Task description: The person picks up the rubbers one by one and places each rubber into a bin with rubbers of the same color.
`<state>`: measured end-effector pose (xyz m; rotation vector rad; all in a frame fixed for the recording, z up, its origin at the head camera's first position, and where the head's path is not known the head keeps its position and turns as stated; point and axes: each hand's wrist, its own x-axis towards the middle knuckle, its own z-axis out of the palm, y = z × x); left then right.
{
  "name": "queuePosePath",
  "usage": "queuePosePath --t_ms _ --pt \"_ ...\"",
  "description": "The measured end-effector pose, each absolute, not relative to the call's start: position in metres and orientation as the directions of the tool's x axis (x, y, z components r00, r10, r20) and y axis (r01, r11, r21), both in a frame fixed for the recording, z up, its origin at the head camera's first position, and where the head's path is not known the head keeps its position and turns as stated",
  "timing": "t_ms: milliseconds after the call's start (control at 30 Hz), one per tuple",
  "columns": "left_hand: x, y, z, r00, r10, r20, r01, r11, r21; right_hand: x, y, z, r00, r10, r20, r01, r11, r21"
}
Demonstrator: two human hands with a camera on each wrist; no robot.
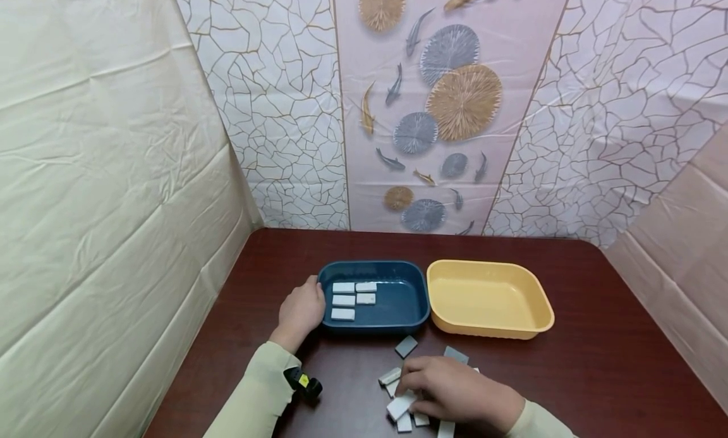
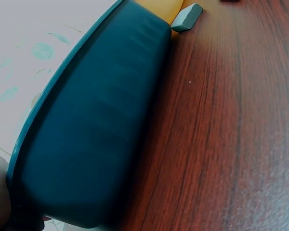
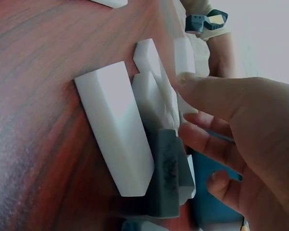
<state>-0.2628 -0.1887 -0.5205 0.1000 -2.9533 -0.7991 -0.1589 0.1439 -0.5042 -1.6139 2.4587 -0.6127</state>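
Note:
My left hand point(image 1: 301, 305) grips the left end of a blue plastic tray point(image 1: 398, 327); in the left wrist view, the tray's long outer wall point(image 2: 91, 115) fills much of the picture. Several white blocks point(image 1: 344, 300) lie in rows at the tray's left side. My right hand point(image 1: 449, 387) pinches a white rectangular block point(image 1: 400, 406) between thumb and fingers, just above a loose pile. White blocks point(image 3: 118, 125) and grey blocks point(image 3: 166, 173) lie beside and beneath that hand, some partly hidden by it.
A yellow tray point(image 1: 489, 292) stands against the blue tray's right side, with no blocks visible inside. One grey block point(image 1: 406, 346) lies in front of the blue tray. The dark red wooden table point(image 1: 597, 362) meets patterned cloth point(image 1: 296, 141) at the back.

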Motion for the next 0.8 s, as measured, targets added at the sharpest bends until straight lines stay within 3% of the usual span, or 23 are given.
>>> queuePosePath --t_ms 233,400,800 --pt "-0.263 -0.189 -0.519 -0.995 -0.082 0.052 -0.044 0.860 0.509 -0.167 0.145 -0.490 -0.587 -0.799 0.133 -0.769 0.497 -0.402" --pt "-0.264 -0.189 -0.517 -0.995 -0.081 0.053 -0.042 0.856 0.516 -0.182 0.138 -0.469 -0.673 -0.713 0.199 -0.725 0.582 -0.368" --pt "-0.262 -0.189 -0.519 -0.996 -0.060 0.059 -0.019 0.844 0.536 -0.215 0.115 -0.438 -0.763 -0.594 0.253 -0.646 0.690 -0.328"
